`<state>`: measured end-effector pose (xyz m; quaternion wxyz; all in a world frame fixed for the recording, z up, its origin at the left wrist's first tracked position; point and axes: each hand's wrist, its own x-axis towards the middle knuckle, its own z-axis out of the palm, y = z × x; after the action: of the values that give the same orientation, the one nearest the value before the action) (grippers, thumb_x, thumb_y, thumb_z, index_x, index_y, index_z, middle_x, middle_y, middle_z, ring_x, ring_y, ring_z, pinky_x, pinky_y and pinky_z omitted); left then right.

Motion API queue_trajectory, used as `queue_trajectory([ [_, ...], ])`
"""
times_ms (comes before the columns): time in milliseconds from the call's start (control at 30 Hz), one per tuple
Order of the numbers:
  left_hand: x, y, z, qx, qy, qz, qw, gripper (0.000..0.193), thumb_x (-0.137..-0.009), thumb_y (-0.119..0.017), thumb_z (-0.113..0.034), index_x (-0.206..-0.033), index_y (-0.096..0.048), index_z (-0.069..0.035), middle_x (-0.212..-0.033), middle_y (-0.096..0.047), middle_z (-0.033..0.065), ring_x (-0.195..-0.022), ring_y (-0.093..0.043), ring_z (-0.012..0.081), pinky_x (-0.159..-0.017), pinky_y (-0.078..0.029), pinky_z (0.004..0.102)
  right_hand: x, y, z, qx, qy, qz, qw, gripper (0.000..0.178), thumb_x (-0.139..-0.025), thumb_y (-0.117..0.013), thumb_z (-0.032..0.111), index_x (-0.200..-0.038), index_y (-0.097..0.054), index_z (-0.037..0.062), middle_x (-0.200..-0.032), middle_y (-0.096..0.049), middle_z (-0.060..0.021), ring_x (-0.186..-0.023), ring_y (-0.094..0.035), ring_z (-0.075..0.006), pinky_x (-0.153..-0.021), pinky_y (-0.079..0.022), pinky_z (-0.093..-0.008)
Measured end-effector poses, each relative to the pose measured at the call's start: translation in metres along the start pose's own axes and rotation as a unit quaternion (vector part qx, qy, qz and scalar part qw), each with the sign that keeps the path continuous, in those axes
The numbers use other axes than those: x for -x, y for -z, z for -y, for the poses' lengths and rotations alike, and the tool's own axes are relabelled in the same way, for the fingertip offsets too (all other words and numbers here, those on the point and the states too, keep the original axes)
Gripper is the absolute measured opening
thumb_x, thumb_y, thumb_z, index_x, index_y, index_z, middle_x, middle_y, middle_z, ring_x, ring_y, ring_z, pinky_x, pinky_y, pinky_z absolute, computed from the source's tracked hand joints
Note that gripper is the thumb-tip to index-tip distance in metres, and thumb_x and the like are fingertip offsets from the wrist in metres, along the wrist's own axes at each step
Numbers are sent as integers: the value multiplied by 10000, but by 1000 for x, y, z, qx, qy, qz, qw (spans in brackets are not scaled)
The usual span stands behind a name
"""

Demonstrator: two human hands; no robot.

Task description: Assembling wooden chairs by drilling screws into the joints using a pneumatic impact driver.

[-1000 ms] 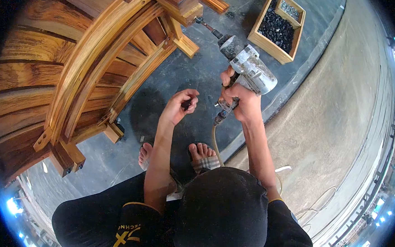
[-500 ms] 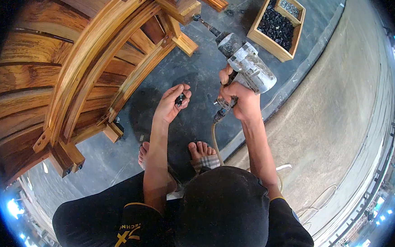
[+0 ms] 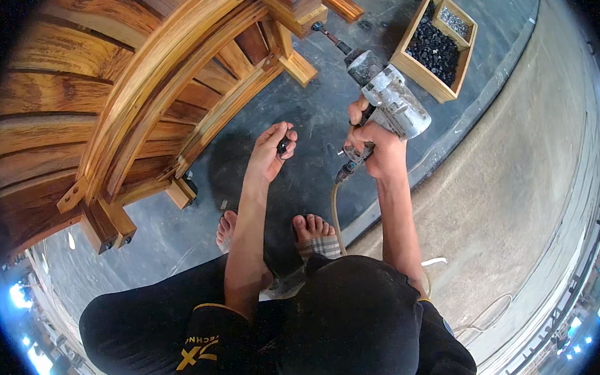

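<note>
In my right hand (image 3: 385, 148) is a worn silver air screwdriver (image 3: 397, 106), my fingers wrapped round its handle. Its long bit (image 3: 332, 38) points up and left, with the dark tip close beside a leg end (image 3: 304, 23) of a slatted wooden piece of furniture (image 3: 150, 93) lying on its side. Whether the tip touches the wood I cannot tell. My left hand (image 3: 268, 154) is closed, held over the floor between the furniture and the screwdriver. A small black piece (image 3: 284, 146) shows between its curled fingers; the rest is hidden in the palm.
An open wooden box (image 3: 417, 78) stands at the upper right, holding many black pieces (image 3: 433, 54) and, in a corner compartment, silver screws (image 3: 453, 21). An air hose (image 3: 336, 209) runs down from the screwdriver past my foot. Dark sheeting (image 3: 245, 191) covers the floor.
The whole view has shifted slightly, so the furniture and box appear farther right. Both hands keep their hold, and the screwdriver tip stays by the leg end.
</note>
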<state>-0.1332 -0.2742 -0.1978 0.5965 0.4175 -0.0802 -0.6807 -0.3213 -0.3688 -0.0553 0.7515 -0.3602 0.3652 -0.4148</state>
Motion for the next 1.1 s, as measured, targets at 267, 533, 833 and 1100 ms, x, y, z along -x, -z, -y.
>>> queue_trajectory([
  [267, -2, -3, -7, 32, 16, -119, 992, 186, -963, -488, -159, -1056, -559, -15, -770, -557, 66, -615, -494, 139, -497, -380, 251, -2, 6, -6, -48, -10, 18, 999, 331, -604, -539, -87, -908, -523, 42, -782, -550, -76, -501, -448, -129, -463, -377, -273],
  [533, 0, -6, -5, 32, -52, -136, 989, 197, -959, -507, -189, -1014, -552, -6, -779, -568, 78, -628, -498, 145, -498, -380, 249, -2, 5, -9, -71, 2, 32, 997, 330, -614, -527, -99, -912, -522, 42, -796, -562, -83, -477, -448, -124, -478, -398, -275],
  [833, 4, -17, -12, 24, -110, -176, 978, 175, -942, -505, -104, -1018, -578, 35, -760, -580, 80, -616, -510, 135, -494, -385, 246, -3, 5, -10, -71, 7, 28, 997, 338, -617, -527, -106, -924, -527, 33, -789, -567, -75, -484, -446, -120, -474, -386, -273],
  [1100, 7, -31, -19, 27, -123, -188, 974, 158, -918, -561, -98, -965, -604, 46, -747, -610, 92, -579, -516, 123, -470, -375, 232, -2, 5, -12, -61, 16, 22, 998, 330, -609, -533, -110, -912, -543, 19, -794, -571, -71, -507, -463, -121, -469, -372, -270],
])
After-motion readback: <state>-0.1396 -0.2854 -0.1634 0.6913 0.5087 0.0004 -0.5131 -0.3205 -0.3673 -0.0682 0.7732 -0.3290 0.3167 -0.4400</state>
